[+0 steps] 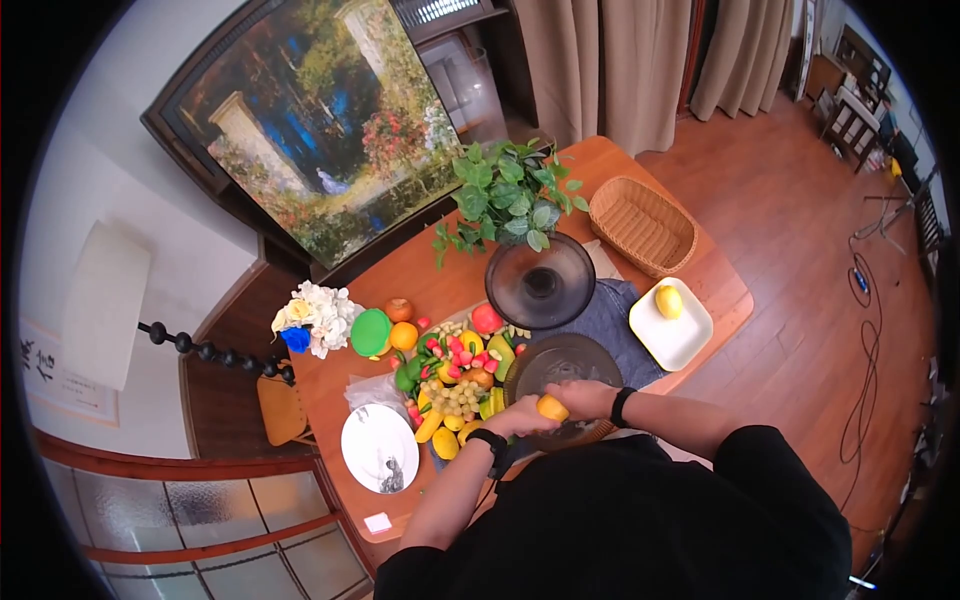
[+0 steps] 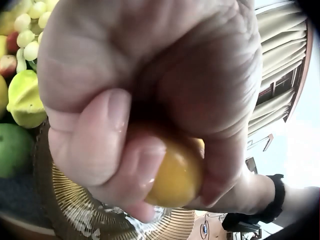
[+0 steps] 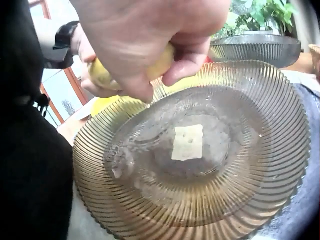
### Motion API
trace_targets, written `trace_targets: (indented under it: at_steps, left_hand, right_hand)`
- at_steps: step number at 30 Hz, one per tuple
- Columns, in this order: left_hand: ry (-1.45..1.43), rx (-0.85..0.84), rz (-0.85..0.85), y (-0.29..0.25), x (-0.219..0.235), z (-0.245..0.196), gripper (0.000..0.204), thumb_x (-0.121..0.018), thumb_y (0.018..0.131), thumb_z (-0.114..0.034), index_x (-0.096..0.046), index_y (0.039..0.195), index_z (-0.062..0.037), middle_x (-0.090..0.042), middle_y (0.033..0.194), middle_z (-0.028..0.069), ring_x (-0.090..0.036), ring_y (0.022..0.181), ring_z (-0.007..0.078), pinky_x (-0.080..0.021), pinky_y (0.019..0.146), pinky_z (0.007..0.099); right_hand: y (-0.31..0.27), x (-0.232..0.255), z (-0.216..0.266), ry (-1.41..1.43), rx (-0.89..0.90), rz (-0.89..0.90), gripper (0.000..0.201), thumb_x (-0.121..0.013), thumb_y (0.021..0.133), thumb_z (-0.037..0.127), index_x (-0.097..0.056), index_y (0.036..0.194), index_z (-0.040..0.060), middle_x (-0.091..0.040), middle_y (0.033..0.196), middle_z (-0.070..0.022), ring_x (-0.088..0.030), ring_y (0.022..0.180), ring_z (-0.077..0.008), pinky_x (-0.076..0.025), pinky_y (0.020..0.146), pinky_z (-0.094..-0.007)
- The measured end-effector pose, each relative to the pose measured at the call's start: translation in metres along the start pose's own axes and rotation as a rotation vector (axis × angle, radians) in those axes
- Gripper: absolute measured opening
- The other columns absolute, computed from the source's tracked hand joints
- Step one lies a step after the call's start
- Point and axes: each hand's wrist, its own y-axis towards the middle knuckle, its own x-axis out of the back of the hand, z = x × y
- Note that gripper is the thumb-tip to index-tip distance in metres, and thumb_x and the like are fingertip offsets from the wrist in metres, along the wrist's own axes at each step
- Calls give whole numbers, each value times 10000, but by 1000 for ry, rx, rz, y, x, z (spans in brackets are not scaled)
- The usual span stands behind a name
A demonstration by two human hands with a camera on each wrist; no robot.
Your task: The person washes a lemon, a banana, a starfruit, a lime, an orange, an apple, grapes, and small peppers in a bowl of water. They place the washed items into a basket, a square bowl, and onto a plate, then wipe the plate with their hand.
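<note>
Both hands grip one smooth yellow-orange fruit (image 1: 552,408) above the near side of a ribbed glass bowl (image 1: 530,366). My left hand (image 1: 520,417) has its fingers curled round the fruit, which shows glossy between fingers and thumb in the left wrist view. From the other side, my right hand (image 1: 588,398) holds it too, hiding much of it in the right wrist view. The fruit's exact kind I cannot tell. Water lies in the bowl, and a pale square patch (image 3: 188,142) shows at its bottom. Wet drops glint on the left fingertips (image 2: 148,165).
Left of the bowl is a heap of fruit with grapes (image 1: 458,398). A white plate (image 1: 360,455) lies farther left. At right, a white tray (image 1: 690,335) bears a lemon (image 1: 669,301). Behind stand a dark glass bowl (image 1: 510,300), a wicker basket (image 1: 640,225) and a leafy plant (image 1: 510,190).
</note>
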Motion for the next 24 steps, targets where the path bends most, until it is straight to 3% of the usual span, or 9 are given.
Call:
trace_targets:
  at_steps: [1, 3, 6, 9, 13, 15, 18, 22, 24]
  left_hand:
    - [0, 0, 0, 6, -4, 11, 424, -777, 760, -270, -572, 1059, -50, -666, 821, 81, -594, 529, 175, -449, 460, 300]
    - [638, -397, -400, 15, -15, 34, 433, -747, 734, -200, -556, 1073, -11, -689, 878, 182, -688, 761, 344, -549, 662, 423]
    - [660, -239, -503, -1, -27, 13, 479, -745, 683, -156, -549, 1087, 11, -675, 953, 257, -651, 953, 421, -528, 828, 472]
    - [621, -113, -415, 3, -31, 14, 470, -737, 681, -122, -547, 1095, -6, -669, 931, 259, -656, 941, 419, -531, 813, 467]
    - [608, -238, -290, 9, -19, 28, 403, -747, 687, -101, -563, 1039, -31, -673, 820, 169, -684, 781, 337, -540, 682, 413]
    - [60, -49, 60, -5, -4, 16, 368, -776, 680, -133, -580, 981, -52, -618, 734, 46, -607, 597, 184, -477, 535, 308]
    - [-289, 138, 130, -10, 7, 20, 377, -819, 649, -177, -593, 930, -66, -566, 723, -18, -495, 531, 87, -397, 475, 230]
    - [-209, 240, 182, -4, 14, 24, 332, -808, 677, -189, -597, 902, -65, -582, 736, -12, -502, 538, 103, -400, 478, 238]
    - [167, 92, 13, -6, 7, 15, 211, -740, 755, -162, -594, 863, -54, -657, 775, 67, -616, 605, 183, -472, 509, 307]
  right_hand:
    - [0, -1, 5, 112, -93, 31, 445, -688, 755, 119, -536, 1166, 48, -665, 1021, -202, -662, 948, -382, -524, 828, -450]
    - [1, -2, 8, 225, -184, 66, 474, -722, 716, 118, -550, 1151, 43, -673, 1042, -212, -655, 975, -392, -515, 850, -459]
    - [2, -3, 5, 271, -224, 118, 464, -740, 694, 122, -576, 1121, 43, -678, 1039, -218, -648, 997, -393, -509, 855, -462]
    - [1, -14, -1, 235, -236, 121, 465, -747, 678, 117, -589, 1110, 43, -681, 1045, -206, -645, 1007, -389, -508, 857, -457]
    - [-3, -19, 8, 58, -173, 40, 362, -679, 766, 112, -560, 1101, 49, -670, 1001, -202, -674, 922, -377, -534, 781, -456]
    - [-6, -8, 22, -39, -185, -19, 306, -644, 805, 109, -548, 1090, 52, -663, 967, -202, -688, 879, -366, -548, 737, -450]
    - [-9, 14, 32, -232, -121, -149, 210, -568, 863, 112, -525, 1060, 53, -638, 893, -196, -702, 803, -338, -559, 649, -431]
    - [-8, 11, 24, -226, -43, -194, 299, -587, 840, 97, -509, 1126, 59, -630, 937, -196, -695, 732, -338, -547, 564, -413]
    - [-4, 2, 14, -209, -75, -173, 320, -610, 819, 84, -519, 1125, 60, -642, 948, -203, -693, 728, -339, -543, 565, -420]
